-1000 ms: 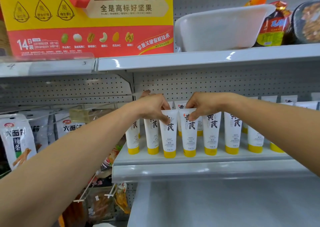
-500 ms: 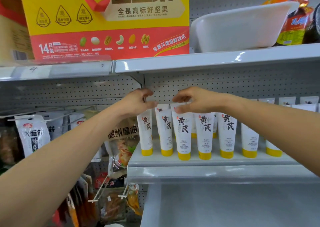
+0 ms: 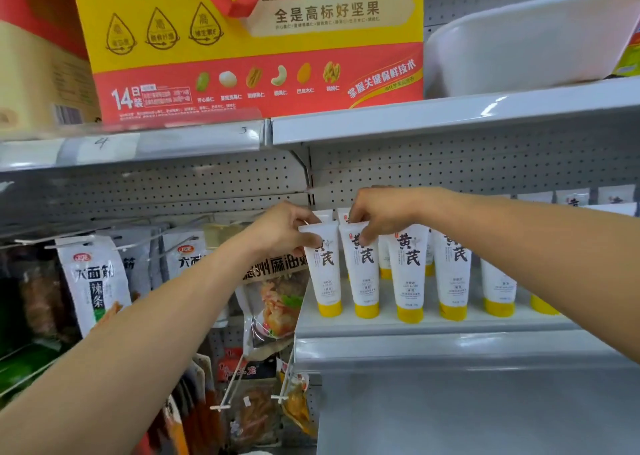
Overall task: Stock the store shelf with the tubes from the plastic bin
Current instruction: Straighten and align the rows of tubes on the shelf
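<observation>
Both hands have dropped onto the front row: the left hand (image 3: pixel 282 234) pinches the crimped top of the leftmost tube (image 3: pixel 327 281), the right hand (image 3: pixel 379 217) pinches the second tube (image 3: pixel 365 281) beside it — both tubes standing cap-down at the left end of the shelf (image 3: pixel 450 347).

The tubes (image 3: pixel 408 274) are white with yellow caps (image 3: pixel 410 314) and big black characters. The shelf (image 3: pixel 450 347) is pale grey. The back panel (image 3: pixel 450 163) is grey with a regular pattern of small dark holes. The box (image 3: pixel 256 38) is yellow with a red band and small nut pictures. The bin (image 3: pixel 526 38) is white. The hanging bags (image 3: pixel 91 281) are white with black characters.
</observation>
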Action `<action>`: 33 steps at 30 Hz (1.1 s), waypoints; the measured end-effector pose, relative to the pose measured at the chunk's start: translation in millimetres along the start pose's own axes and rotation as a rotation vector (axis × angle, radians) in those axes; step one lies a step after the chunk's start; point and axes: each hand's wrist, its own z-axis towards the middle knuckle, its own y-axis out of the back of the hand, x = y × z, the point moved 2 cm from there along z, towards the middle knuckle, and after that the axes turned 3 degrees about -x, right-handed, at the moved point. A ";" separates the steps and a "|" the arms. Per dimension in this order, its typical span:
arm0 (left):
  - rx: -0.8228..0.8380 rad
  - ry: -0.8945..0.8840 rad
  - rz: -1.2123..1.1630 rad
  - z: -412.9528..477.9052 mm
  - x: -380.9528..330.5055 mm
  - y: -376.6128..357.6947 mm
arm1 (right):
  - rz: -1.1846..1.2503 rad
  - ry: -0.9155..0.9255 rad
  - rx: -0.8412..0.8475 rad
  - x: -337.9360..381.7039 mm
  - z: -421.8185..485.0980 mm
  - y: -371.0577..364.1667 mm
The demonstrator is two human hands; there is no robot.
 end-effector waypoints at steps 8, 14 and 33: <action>0.128 -0.029 0.046 -4.6 -11.4 8.9 | 0.094 -0.043 -0.001 3.8 -8.8 0.7; 0.119 -0.007 0.030 -8.8 -6.5 11.7 | 0.133 -0.056 0.022 12.1 -13.9 2.1; -0.169 0.148 -0.382 -50.7 27.3 -38.6 | -0.132 -0.096 -0.277 27.3 -35.5 -16.4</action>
